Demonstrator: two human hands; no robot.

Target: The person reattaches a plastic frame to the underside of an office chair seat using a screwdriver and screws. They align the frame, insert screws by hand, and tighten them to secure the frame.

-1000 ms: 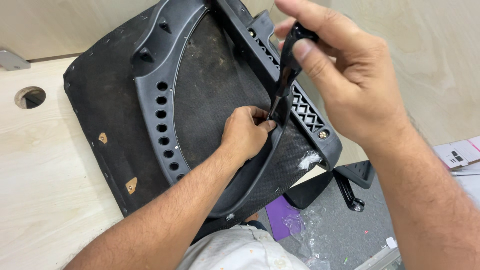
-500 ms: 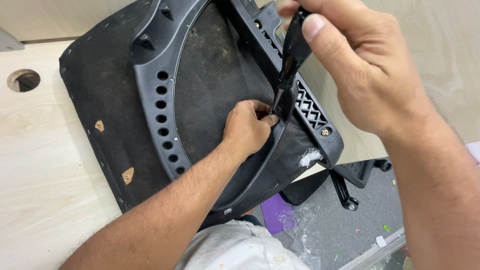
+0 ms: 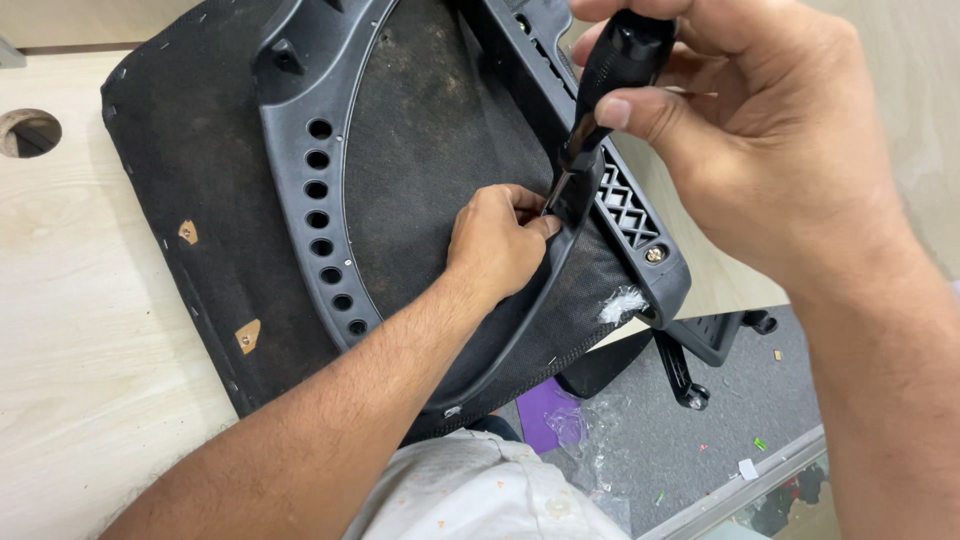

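Screwdriver (image 3: pixel 612 85) gripped in right hand (image 3: pixel 760 150), left hand (image 3: pixel 497 245) pinching its tip against black seat frame (image 3: pixel 320 180)

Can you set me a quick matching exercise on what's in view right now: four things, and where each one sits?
Things:
1. screwdriver
2. left hand
3. round hole
4. brass screw head

Places:
A. in the wooden tabletop, far left
B. in the right hand's grip
C. at the black frame's lower right corner
D. on the frame beside the screwdriver tip

Pairs: 1-B, 2-D, 3-A, 4-C
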